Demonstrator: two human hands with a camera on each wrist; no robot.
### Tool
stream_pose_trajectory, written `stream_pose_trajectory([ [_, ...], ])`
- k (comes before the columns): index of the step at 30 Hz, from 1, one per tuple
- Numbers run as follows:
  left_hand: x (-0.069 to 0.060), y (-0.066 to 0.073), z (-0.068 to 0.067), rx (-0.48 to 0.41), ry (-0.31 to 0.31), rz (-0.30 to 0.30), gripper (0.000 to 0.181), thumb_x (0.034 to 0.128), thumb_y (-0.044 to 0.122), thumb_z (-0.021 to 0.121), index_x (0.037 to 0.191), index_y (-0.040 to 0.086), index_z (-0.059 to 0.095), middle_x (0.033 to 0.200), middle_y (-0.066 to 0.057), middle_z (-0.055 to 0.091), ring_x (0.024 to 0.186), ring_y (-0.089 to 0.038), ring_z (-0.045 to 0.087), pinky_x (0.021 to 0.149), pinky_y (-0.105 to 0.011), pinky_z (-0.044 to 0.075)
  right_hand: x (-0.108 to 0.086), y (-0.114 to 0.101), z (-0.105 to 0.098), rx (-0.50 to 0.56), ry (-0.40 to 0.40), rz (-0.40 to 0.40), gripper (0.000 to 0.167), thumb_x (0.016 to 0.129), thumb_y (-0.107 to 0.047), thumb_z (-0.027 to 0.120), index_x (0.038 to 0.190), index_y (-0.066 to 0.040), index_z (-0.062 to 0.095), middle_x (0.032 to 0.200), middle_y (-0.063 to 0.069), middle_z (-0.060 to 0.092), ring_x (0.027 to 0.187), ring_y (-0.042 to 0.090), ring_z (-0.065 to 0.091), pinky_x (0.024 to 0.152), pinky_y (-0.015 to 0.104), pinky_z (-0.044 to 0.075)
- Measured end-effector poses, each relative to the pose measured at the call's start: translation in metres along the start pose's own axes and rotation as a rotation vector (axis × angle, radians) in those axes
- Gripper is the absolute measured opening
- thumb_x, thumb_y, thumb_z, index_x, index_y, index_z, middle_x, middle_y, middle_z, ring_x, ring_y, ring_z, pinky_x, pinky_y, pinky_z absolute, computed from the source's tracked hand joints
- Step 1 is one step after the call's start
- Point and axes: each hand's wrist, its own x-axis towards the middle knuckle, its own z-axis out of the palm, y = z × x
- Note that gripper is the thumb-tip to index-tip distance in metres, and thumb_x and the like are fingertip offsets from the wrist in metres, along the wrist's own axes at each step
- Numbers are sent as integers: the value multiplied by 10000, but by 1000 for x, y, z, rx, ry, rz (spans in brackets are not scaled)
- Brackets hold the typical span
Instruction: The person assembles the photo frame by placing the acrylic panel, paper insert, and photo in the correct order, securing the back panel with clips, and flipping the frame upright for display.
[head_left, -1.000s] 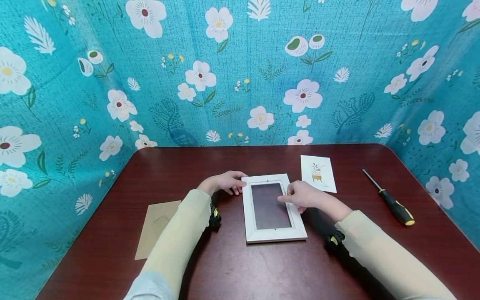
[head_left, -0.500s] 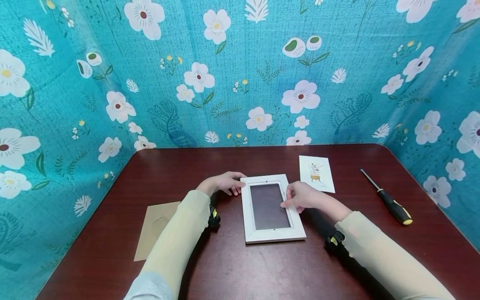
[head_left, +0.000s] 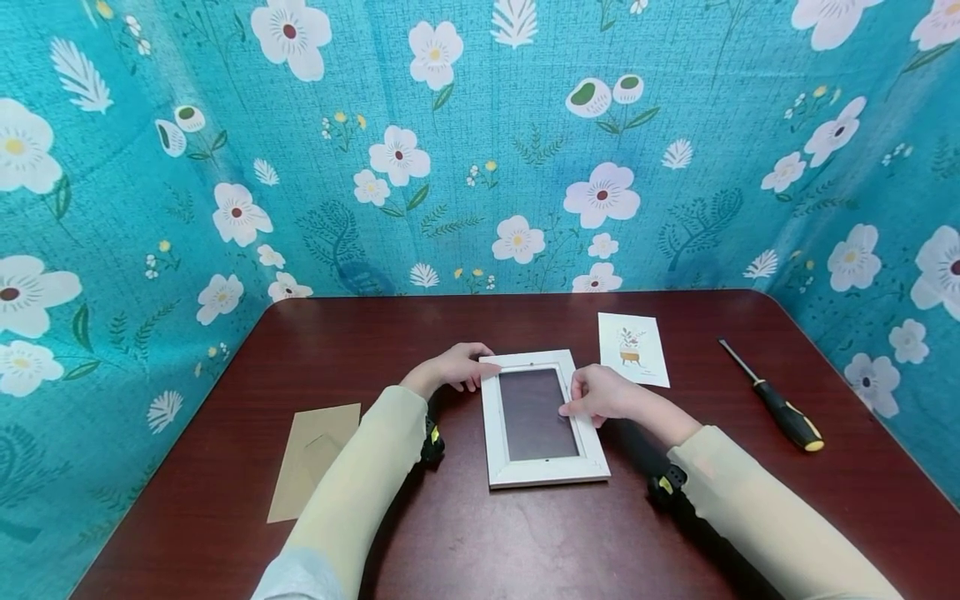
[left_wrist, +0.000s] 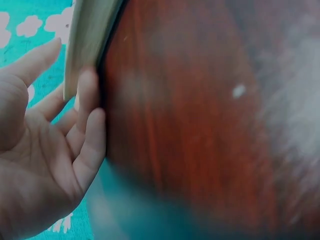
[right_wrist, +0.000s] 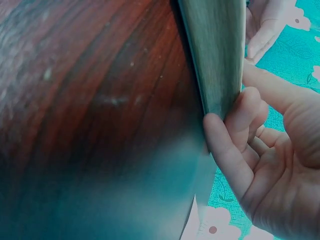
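Observation:
A white picture frame (head_left: 546, 475) lies flat on the dark red table (head_left: 480, 550), its dark pane (head_left: 536, 417) facing up. My left hand (head_left: 457, 367) grips the frame's upper left corner, thumb over the face and fingers along the outside. At the right side my right hand (head_left: 606, 392) pinches the frame's border, its thumb reaching to the edge of the pane. Both wrist views show the frame's pale side edge (right_wrist: 215, 60) with fingertips against it. Behind the right hand lies a card (head_left: 633, 346) printed with a potted plant.
A brown backing board (head_left: 311, 458) lies on the left, partly covered by the left sleeve. At the far right rests a screwdriver (head_left: 783, 408) with a black and yellow handle. Blue flowered cloth (head_left: 465, 167) hangs behind the table and along both sides.
The right thumb has slid slightly toward the near side along the pane's edge. My left thumb has come a little further onto the frame's face. The frame has hardly moved.

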Motion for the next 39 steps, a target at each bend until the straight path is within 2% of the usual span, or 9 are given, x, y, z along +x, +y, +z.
stream_pose_trajectory([
  [6,-1,4,8,47,87,-8,299,928,316,655,1148,124,591,702,-64,579,607,-178,582,565,-306,467,-1,1,0,2,-2,-8,286,847,-153,766,715,-82,521,505,-28,434,412,119,522,458,288,473],
  [16,-4,8,14,59,148,-46,264,916,329,664,1072,130,587,725,-66,584,614,-184,572,559,-309,447,-1,3,2,17,0,-6,267,868,-140,743,723,-76,528,498,-8,438,408,126,508,466,308,490],
  [33,-5,8,13,64,132,-32,279,931,339,651,1093,124,576,720,-57,573,612,-178,572,562,-300,449,-1,3,4,20,17,-24,257,884,-120,720,724,-74,525,493,-19,421,420,119,493,475,308,501],
  [39,-4,4,8,25,95,-2,334,942,342,636,1162,99,572,754,-75,587,647,-191,581,585,-304,463,-1,3,4,26,42,-31,269,913,-149,689,722,-72,515,485,-19,403,402,117,494,461,310,494],
])
